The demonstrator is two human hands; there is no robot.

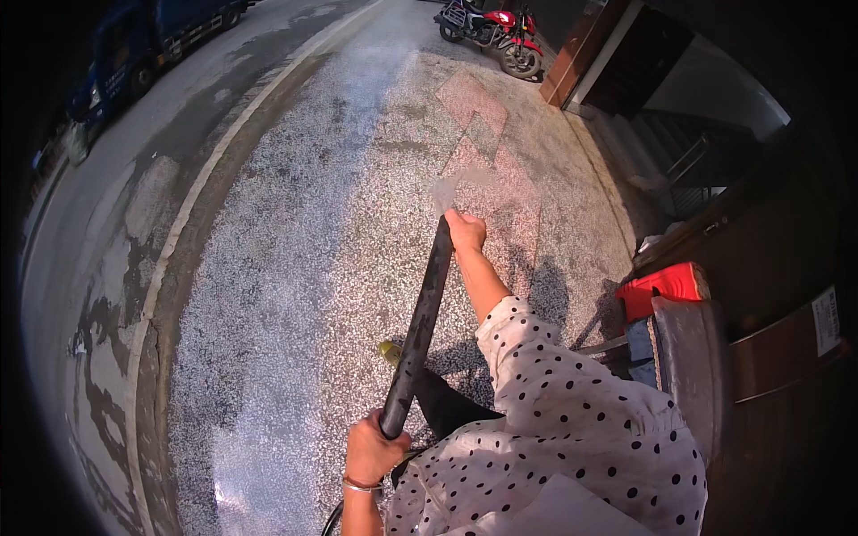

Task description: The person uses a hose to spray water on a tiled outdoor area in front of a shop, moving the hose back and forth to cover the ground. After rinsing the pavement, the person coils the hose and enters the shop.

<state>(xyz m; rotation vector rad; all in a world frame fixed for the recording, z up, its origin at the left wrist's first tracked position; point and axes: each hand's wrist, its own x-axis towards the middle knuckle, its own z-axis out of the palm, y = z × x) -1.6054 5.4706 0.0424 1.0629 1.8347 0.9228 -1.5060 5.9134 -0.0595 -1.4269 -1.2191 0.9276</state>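
A thick, straight black tube (419, 328) with wet-looking dark patches runs slantwise up the middle of the view. My right hand (467, 231) grips its far end, with the thumb and knuckles on top. Around the near end closes my left hand (375, 447), which wears a silver bangle (362, 487) at the wrist. Just beyond the far end, a pale grey fan of spray (445, 193) spreads over the speckled pavement (395, 221). Below my left hand a thin black hose (331, 520) curves along the bottom, partly hidden by my arm. One yellow-green shoe tip (389, 352) shows beside the tube.
A red motorcycle (493, 33) stands far ahead. At right are a doorway with stairs (643, 144), a bright red object (660, 288) and a plastic-covered seat-like thing (690, 362). A curb (191, 191) separates the pavement from the road, where a blue truck (141, 53) stands.
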